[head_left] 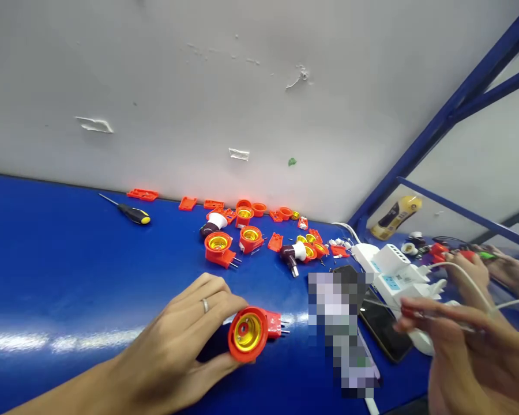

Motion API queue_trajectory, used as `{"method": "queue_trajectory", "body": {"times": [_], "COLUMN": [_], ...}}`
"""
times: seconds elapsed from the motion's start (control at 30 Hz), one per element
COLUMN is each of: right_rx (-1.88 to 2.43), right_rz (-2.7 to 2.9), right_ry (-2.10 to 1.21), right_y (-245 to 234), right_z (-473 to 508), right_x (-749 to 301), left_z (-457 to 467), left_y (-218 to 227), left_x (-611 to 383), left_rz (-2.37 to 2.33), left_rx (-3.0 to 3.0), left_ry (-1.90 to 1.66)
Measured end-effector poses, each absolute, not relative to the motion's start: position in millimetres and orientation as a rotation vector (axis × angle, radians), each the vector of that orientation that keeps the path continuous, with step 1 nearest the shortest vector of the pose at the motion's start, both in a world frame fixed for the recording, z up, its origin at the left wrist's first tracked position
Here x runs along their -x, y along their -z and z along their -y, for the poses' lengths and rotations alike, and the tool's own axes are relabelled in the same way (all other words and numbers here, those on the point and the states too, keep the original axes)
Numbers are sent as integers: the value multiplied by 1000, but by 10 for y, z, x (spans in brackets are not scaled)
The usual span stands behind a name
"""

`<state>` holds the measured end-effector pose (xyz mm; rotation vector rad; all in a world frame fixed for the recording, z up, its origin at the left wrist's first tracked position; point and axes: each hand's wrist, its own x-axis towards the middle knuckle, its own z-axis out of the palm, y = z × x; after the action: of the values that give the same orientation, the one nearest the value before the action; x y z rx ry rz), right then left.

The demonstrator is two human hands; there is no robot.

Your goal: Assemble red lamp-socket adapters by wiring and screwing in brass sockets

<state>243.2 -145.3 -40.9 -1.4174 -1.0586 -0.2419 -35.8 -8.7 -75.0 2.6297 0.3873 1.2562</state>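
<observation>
While left hand (168, 349) grips lamp socket (247, 334), right hand (467, 360) pinches red tool (415, 313), bench (47, 259) stretching left

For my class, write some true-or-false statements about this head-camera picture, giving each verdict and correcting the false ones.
1. The left hand holds an orange lamp holder with a gold socket. True.
2. A ring sits on a finger of that hand. True.
3. The right hand holds the yellow-handled screwdriver. False: the screwdriver lies on the bench, away from both hands.
4. The bench is green. False: it is blue.
5. A black smartphone lies beside a white power strip. True.
</observation>
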Motion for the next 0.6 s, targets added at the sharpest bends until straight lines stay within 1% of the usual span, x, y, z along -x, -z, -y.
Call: {"method": "queue_trajectory", "body": {"times": [0.03,0.07,0.13,0.27,0.6], "right_rx": [1440,1438,1564,1624,1668], "right_rz": [1005,1065,1219,1331,1350], "right_ry": [282,318,246,86,-20], "right_y": [353,310,271,350,550], "right_z": [1363,1260,1042,701,539], "right_x": [-2542,-2653,-2873,-3211,-3290], "left_z": [78,70,54,25,6], "left_y": [752,758,783,858,884], "left_x": [360,365,376,388,409], "left_rz": [-394,-406,-434,-491,-474], "left_rx": [-2636,-2637,-2636,-2651,-2664], "left_ry": [-1253,-1256,-1269,-1285,-1260]}}
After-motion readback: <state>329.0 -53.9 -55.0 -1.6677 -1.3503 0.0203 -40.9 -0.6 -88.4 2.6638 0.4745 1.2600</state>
